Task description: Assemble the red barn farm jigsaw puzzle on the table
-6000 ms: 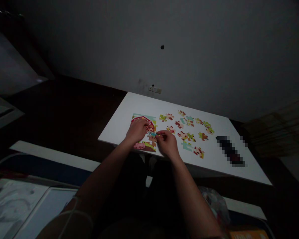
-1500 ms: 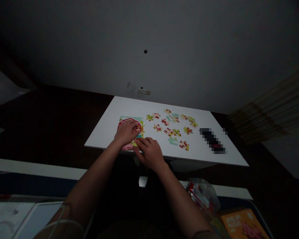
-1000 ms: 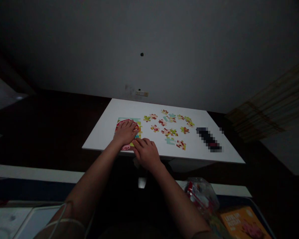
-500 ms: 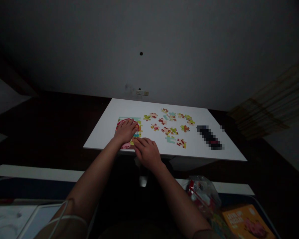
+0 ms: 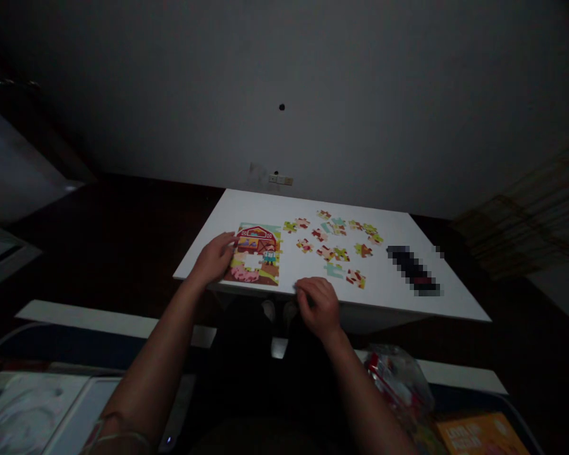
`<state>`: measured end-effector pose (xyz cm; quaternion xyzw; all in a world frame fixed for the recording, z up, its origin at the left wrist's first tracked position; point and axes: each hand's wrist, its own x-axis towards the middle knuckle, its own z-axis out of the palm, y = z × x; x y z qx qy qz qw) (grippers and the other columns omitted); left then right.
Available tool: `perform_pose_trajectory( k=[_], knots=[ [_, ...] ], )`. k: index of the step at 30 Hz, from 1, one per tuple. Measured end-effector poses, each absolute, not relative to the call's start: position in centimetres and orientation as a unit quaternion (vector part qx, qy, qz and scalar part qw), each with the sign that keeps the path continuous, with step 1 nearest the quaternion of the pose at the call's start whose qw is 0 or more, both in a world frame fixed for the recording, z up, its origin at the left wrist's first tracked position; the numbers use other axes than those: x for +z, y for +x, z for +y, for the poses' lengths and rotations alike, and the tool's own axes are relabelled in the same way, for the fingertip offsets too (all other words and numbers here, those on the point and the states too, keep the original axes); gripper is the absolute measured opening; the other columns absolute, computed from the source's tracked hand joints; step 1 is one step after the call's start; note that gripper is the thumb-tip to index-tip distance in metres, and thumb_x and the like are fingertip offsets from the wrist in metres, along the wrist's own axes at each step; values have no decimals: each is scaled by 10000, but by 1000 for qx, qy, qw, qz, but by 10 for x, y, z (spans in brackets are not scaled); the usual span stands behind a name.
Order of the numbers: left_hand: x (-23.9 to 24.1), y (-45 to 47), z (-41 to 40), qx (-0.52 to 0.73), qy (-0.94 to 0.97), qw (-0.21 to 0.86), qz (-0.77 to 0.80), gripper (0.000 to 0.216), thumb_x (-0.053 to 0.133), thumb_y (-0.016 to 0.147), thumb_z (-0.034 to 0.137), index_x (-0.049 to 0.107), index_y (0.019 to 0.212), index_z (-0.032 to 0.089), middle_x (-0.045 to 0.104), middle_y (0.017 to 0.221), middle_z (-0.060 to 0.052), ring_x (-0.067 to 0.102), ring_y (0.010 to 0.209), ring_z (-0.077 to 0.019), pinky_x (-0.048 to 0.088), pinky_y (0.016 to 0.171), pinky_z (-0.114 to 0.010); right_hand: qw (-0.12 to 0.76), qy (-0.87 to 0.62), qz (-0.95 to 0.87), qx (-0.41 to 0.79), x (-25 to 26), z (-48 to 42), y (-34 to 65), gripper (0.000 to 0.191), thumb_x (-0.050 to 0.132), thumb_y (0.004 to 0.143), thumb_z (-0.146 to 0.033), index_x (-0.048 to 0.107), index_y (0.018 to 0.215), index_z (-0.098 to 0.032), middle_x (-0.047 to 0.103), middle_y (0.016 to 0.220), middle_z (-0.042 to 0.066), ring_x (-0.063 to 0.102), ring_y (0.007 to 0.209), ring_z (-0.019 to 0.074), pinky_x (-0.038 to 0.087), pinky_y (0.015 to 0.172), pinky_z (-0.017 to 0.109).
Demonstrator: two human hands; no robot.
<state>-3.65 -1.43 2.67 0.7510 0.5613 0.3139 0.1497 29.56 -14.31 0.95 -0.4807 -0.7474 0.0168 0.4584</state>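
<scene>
A partly joined jigsaw puzzle (image 5: pixel 271 272) lies near the front left of the white table, showing a red barn, a figure in blue and pink pigs. A white gap shows in its middle. My left hand (image 5: pixel 215 258) rests at the puzzle's left edge, open, its fingers stretched toward the barn and touching or nearly touching it. At the table's front edge, right of the puzzle, my right hand (image 5: pixel 320 305) hovers or rests with loosely bent fingers, thumb apart, and nothing visible in it. Loose puzzle pieces (image 5: pixel 364 250) lie scattered to the right, the nearest being a brown-and-cream piece (image 5: pixel 355 279).
The white table (image 5: pixel 246 203) stands before a grey wall with a socket strip (image 5: pixel 281 180). A pixelated dark object (image 5: pixel 412 270) lies at the table's right. Below right are a clear plastic bag (image 5: pixel 401 379) and an orange puzzle box (image 5: pixel 483 435); a white open box (image 5: pixel 28 404) lies lower left.
Both hands have come off the puzzle's face: the left moved to its left edge, the right drew away rightward to the table edge. The barn picture is now uncovered. The view shifted slightly.
</scene>
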Motion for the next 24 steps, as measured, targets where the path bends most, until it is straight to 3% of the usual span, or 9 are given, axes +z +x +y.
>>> perform_pose_trajectory(
  k=[8, 18, 24],
  knots=[
    [21, -40, -55, 181, 759, 18, 625, 496, 423, 1061, 318, 732, 1437, 221, 638, 1613, -87, 545, 1541, -317, 416, 1305, -539, 414, -628, -652, -92, -3, -149, 432, 216, 598, 1022, -302, 781, 1118, -242, 818, 1119, 131, 736, 1038, 346, 572, 967, 548],
    [16, -44, -45, 175, 775, 8, 607, 575, 377, 1064, 394, 732, 1440, 144, 656, 1581, -144, 559, 1518, -359, 443, 1271, -562, 283, -695, -661, 9, 13, -123, 488, 474, 453, 1031, -327, 725, 1387, -173, 733, 1339, 184, 659, 1239, 379, 552, 1101, 570],
    [21, -40, -46, 170, 766, 20, 620, 570, 380, 1054, 397, 740, 1415, 142, 659, 1576, -151, 555, 1523, -364, 445, 1275, -576, 243, -691, -680, 11, 17, -129, 483, 461, 570, 1032, -446, 738, 1404, -231, 684, 1411, 176, 629, 1283, 406, 543, 1114, 598]
  ],
)
